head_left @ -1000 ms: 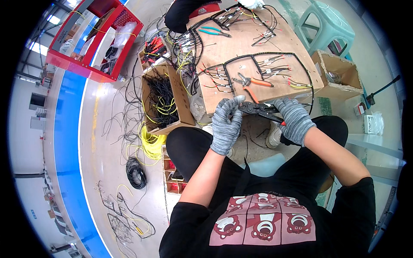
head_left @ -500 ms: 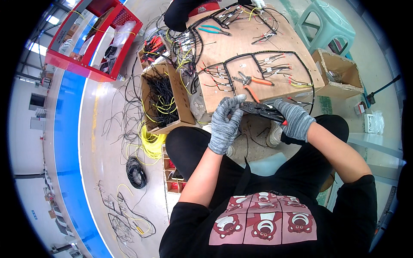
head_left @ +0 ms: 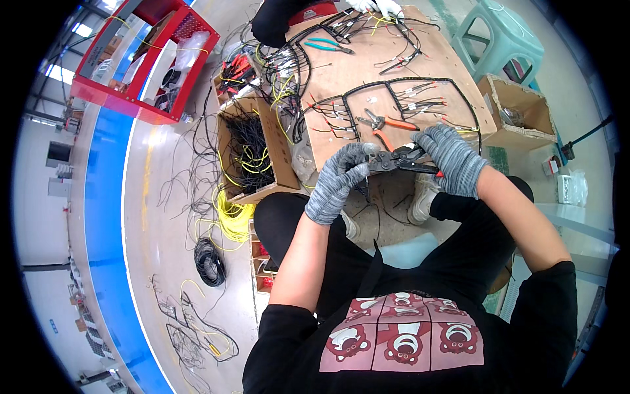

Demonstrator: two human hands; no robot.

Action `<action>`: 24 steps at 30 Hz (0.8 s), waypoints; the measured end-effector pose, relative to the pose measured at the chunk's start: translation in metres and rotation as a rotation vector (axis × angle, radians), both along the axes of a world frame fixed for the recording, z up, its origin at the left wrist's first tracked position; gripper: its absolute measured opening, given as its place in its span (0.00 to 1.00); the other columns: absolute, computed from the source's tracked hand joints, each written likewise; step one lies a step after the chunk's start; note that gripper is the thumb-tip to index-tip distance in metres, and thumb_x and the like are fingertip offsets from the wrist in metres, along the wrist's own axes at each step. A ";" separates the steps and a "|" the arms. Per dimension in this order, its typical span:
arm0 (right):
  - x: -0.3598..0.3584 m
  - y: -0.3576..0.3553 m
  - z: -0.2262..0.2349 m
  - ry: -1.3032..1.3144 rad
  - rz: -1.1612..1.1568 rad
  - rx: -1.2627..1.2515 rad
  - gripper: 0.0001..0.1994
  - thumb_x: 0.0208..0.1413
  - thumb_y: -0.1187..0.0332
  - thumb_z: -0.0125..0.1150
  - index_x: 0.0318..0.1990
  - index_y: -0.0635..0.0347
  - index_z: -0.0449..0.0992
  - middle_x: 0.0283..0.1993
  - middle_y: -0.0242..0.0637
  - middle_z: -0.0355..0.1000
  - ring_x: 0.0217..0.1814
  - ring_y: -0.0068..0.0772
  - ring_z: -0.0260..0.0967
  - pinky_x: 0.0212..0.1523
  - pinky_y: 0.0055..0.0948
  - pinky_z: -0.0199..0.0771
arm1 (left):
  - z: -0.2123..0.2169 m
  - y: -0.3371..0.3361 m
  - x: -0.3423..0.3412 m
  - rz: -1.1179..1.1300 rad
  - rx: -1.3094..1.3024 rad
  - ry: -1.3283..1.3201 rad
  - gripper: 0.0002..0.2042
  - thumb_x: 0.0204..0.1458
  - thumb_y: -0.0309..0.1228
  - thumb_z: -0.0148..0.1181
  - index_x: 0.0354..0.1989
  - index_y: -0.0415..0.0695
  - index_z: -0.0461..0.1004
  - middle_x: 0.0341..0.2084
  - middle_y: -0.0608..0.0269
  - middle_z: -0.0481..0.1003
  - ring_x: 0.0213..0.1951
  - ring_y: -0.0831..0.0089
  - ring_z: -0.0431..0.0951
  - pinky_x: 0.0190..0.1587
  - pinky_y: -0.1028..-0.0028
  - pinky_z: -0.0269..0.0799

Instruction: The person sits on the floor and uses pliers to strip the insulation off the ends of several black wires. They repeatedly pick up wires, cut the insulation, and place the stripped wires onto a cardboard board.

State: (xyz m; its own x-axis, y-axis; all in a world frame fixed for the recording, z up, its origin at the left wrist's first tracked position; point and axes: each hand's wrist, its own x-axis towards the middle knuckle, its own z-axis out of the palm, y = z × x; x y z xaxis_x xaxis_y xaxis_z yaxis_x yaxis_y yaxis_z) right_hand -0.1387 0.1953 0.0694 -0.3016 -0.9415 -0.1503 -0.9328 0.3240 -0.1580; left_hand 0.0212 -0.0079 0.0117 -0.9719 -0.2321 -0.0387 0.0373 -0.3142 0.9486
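Note:
My right hand [head_left: 454,161], in a grey knit glove, grips the handles of a black crimping tool [head_left: 386,162] just off the table's near edge. The handles look spread apart, and a red grip end shows below the fingers. At the tool's head is my left hand [head_left: 340,185], also gloved, with thumb and fingers pinched together; whatever lies between them is too small to make out. Beyond the tool, orange-handled wire strippers [head_left: 396,124] lie on the wooden table [head_left: 328,79]. A black wire harness [head_left: 367,84] with red-tipped, white-tagged branches is spread around them.
Teal-handled pliers [head_left: 328,45] rest farther back. Another person's white-gloved hands [head_left: 388,8] are at the far harness. Left stands a cardboard box [head_left: 279,148] of black wires, with a yellow wire coil [head_left: 233,220] below. Right are another carton [head_left: 525,125] and a pale green stool [head_left: 502,39].
My right hand has shifted slightly right and up, and the crimping tool's handles have spread. My left hand has drawn a little left and down. More of the other person's gloved hands shows.

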 end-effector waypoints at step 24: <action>0.005 -0.001 0.002 -0.005 -0.049 -0.009 0.28 0.36 0.72 0.62 0.50 0.64 0.64 0.50 0.56 0.64 0.52 0.52 0.62 0.55 0.40 0.60 | 0.004 -0.001 -0.004 0.005 -0.042 0.035 0.18 0.46 0.36 0.63 0.45 0.43 0.71 0.35 0.70 0.73 0.39 0.82 0.70 0.42 0.82 0.65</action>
